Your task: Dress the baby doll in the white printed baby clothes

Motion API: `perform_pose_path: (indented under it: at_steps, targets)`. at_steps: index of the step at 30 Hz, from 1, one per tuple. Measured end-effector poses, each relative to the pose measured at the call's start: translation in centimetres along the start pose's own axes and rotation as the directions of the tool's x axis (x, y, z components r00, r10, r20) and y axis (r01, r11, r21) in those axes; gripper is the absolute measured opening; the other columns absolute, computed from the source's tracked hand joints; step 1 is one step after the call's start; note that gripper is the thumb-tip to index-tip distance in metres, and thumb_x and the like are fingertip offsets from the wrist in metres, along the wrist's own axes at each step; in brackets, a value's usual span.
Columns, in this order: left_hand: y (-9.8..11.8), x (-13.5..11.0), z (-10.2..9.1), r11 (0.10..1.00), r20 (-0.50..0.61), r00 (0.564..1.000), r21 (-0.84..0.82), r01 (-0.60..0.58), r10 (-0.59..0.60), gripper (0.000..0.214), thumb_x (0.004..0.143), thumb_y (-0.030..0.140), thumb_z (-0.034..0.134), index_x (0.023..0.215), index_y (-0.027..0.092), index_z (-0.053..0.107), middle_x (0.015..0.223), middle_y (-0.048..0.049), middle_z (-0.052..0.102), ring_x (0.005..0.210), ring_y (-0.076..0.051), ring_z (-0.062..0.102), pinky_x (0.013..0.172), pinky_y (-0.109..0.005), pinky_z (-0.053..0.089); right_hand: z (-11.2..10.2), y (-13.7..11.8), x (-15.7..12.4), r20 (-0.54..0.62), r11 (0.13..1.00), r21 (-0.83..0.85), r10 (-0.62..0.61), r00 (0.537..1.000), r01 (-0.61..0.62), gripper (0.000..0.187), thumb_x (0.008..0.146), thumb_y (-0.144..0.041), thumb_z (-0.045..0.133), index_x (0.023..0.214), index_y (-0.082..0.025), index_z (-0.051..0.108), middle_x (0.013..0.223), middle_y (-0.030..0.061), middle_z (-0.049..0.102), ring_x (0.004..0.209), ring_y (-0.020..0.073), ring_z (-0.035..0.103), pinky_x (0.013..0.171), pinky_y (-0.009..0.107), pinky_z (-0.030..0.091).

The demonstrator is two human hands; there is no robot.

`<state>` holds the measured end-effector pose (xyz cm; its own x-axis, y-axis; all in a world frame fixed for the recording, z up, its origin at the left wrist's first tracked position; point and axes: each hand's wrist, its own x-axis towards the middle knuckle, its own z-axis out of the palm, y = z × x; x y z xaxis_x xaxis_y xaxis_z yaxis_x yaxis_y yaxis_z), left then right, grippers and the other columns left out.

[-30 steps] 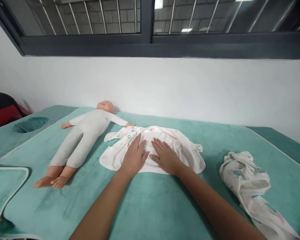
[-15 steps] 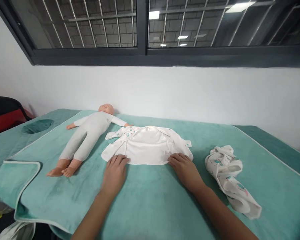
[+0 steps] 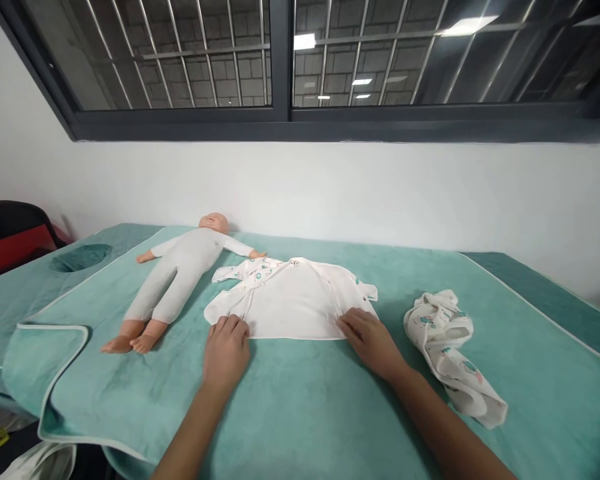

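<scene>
A small white baby shirt [image 3: 293, 303] lies spread out in front of me, its neck pointing away. A printed sleeve shows at its left side, and a small tag mark sits at the neck. My left hand [image 3: 226, 350] is at the lower left corner, fingers curled over the hem. At the lower right, my right hand [image 3: 373, 341] pinches the hem, with its thumb side toward the middle. Both fingertips are partly hidden. A baby doll [image 3: 185, 273] in a whitish body lies on its back to the left, one hand close to the shirt's sleeve.
A crumpled printed baby garment [image 3: 447, 350] lies right of my right hand. Green padded cloth [image 3: 300, 413] covers the table, its folded edge hanging at the left. A white wall [image 3: 380, 190] and barred window stand behind. A red and black chair [image 3: 15, 240] is at far left.
The shirt's hem has come slightly toward me with both hands on it. Its lower right corner has drawn in under my right hand. The view has shifted a little.
</scene>
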<state>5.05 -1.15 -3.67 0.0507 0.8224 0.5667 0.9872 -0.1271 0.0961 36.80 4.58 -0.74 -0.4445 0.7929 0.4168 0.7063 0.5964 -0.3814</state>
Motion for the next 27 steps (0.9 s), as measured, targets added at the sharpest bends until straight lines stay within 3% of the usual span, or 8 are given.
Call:
perform_pose_path:
  at_steps: [2,4,6,8,13,19,23,27]
  targets:
    - [-0.2,-0.1,0.2,0.999,-0.038,0.999,-0.045,-0.008,0.006,0.025,0.072,-0.005,0.047,0.068,0.018,0.057,0.073,-0.0032,0.059,0.076,-0.020,0.048,0.068,-0.033,0.036,-0.6,2.5,1.1,-0.182,0.988,0.073,0.151,0.972,-0.139,0.024,0.095,-0.032,0.042,0.085,-0.020,0.059,0.088,0.0055,0.062,0.084,0.0189,0.056,0.079,0.032,0.043]
    - [-0.4,-0.1,0.3,0.997,-0.075,0.997,-0.074,-0.018,0.013,0.026,0.070,-0.006,0.047,0.067,0.018,0.057,0.071,-0.0026,0.058,0.074,-0.020,0.048,0.068,-0.033,0.036,-1.1,5.6,2.2,-0.316,0.934,0.084,0.356,0.879,-0.347,0.019,0.086,-0.033,0.049,0.089,-0.018,0.061,0.094,0.0086,0.063,0.086,0.0212,0.056,0.081,0.034,0.043]
    - [-0.5,-0.2,0.3,0.995,-0.100,0.995,-0.093,-0.028,0.019,0.026,0.071,-0.006,0.047,0.066,0.018,0.056,0.069,-0.0025,0.057,0.073,-0.019,0.047,0.067,-0.033,0.035,-1.2,8.3,3.0,-0.316,0.859,0.097,0.506,0.803,-0.503,0.022,0.077,-0.037,0.056,0.086,-0.017,0.062,0.092,0.0091,0.063,0.084,0.0223,0.056,0.080,0.035,0.042]
    - [-0.5,-0.2,0.4,0.993,-0.113,0.993,-0.111,-0.037,0.024,0.026,0.072,-0.006,0.046,0.066,0.018,0.054,0.068,-0.0023,0.056,0.072,-0.019,0.046,0.066,-0.033,0.035,-1.0,9.9,3.3,-0.278,0.819,0.124,0.570,0.773,-0.560,0.025,0.072,-0.042,0.059,0.078,-0.018,0.063,0.085,0.0072,0.064,0.078,0.0217,0.055,0.075,0.034,0.041]
    - [-0.6,-0.1,0.6,0.986,-0.103,0.994,-0.158,-0.044,0.028,0.025,0.075,-0.004,0.044,0.067,0.017,0.054,0.068,-0.0020,0.056,0.072,-0.018,0.046,0.067,-0.032,0.037,-0.7,10.8,3.0,-0.261,0.798,0.250,0.601,0.755,-0.549,0.031,0.071,-0.050,0.055,0.073,-0.020,0.062,0.072,0.0027,0.064,0.068,0.0184,0.055,0.066,0.030,0.040]
    - [-0.6,0.0,0.6,0.980,-0.052,0.998,-0.197,-0.028,0.018,0.024,0.078,-0.003,0.044,0.068,0.017,0.053,0.070,-0.0019,0.056,0.073,-0.018,0.047,0.068,-0.033,0.037,-1.8,14.1,5.6,-0.407,0.724,0.424,0.689,0.599,-0.544,0.037,0.072,-0.053,0.056,0.080,-0.018,0.058,0.069,0.0024,0.060,0.065,0.0172,0.051,0.065,0.031,0.040]
    - [-0.5,0.0,0.7,0.979,-0.017,1.000,-0.206,0.006,-0.010,0.025,0.079,-0.002,0.042,0.068,0.017,0.053,0.070,-0.0017,0.056,0.074,-0.018,0.047,0.069,-0.033,0.037,-1.2,16.4,7.3,-0.481,0.687,0.529,0.726,0.491,-0.498,0.037,0.073,-0.054,0.056,0.081,-0.017,0.057,0.066,0.0006,0.056,0.064,0.0167,0.050,0.064,0.031,0.041]
    - [-0.5,0.1,0.9,0.975,0.000,1.000,-0.218,0.029,-0.030,0.025,0.080,-0.001,0.042,0.069,0.018,0.053,0.071,-0.0018,0.057,0.074,-0.018,0.047,0.070,-0.033,0.037,0.0,17.4,8.2,-0.494,0.671,0.618,0.737,0.461,-0.411,0.034,0.071,-0.049,0.061,0.083,-0.017,0.059,0.065,-0.0001,0.057,0.060,0.0155,0.050,0.059,0.029,0.041]
